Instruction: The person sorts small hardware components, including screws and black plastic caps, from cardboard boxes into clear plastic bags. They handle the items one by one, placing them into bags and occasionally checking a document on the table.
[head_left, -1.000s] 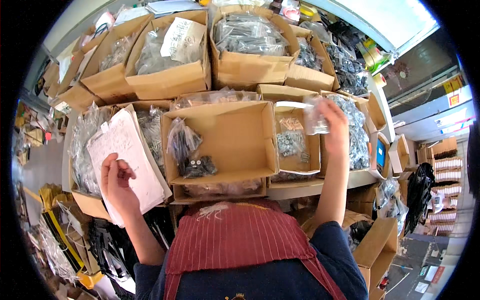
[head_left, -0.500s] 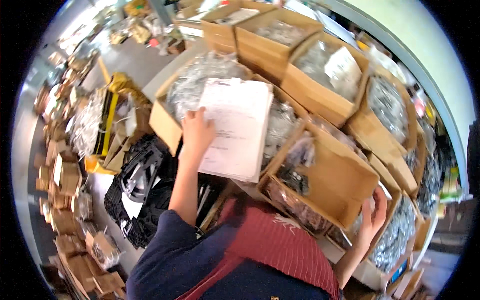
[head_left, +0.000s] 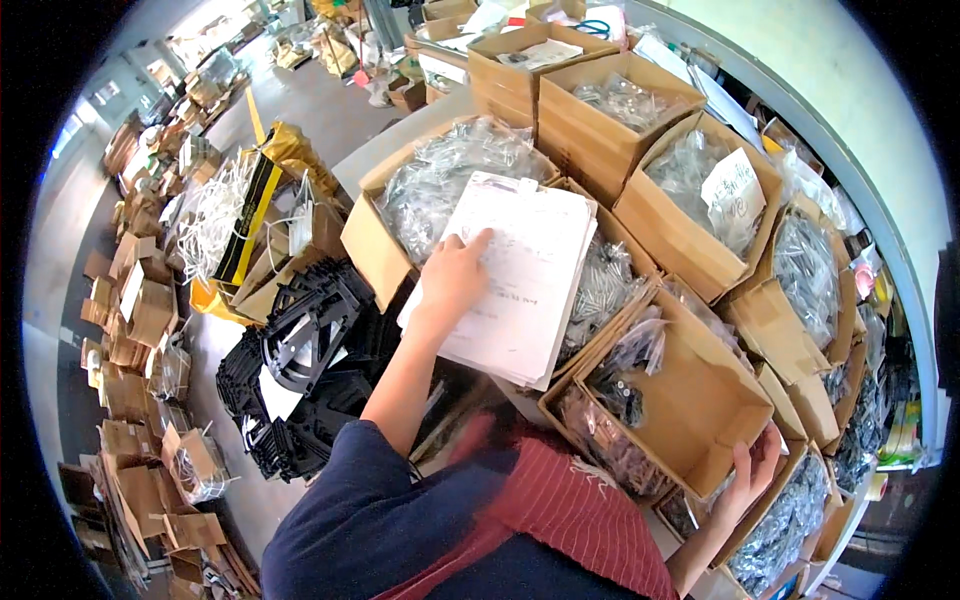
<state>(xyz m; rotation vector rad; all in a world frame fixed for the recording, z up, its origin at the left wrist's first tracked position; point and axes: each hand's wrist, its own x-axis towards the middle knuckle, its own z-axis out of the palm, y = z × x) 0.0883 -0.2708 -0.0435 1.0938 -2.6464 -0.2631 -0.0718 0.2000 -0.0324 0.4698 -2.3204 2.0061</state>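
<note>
A stack of white paper sheets [head_left: 530, 300] with writing on it lies over the cardboard boxes in front of me. My left hand [head_left: 453, 285] rests on its left part, index finger stretched across the top sheet, holding nothing. To the right, my right hand [head_left: 750, 475] grips the near right corner of a mostly bare cardboard box [head_left: 710, 400], fingers curled at its wall. In that box's left end lie a clear plastic bag [head_left: 635, 350] and small dark parts [head_left: 615, 400]. A bag of metal screw-like pieces [head_left: 605, 290] shows beside the sheets.
Several open cartons of bagged parts [head_left: 690, 240] crowd the far side and right. Black plastic parts [head_left: 310, 350] are heaped at left, near a yellow-and-black sack [head_left: 250, 220] and white strips [head_left: 215, 225]. Cardboard boxes [head_left: 145, 300] line the floor farther left.
My left hand has slid from the sheets' left edge farther onto the page, its index finger now extended. My right hand stays at the box corner. The whole view has shifted.
</note>
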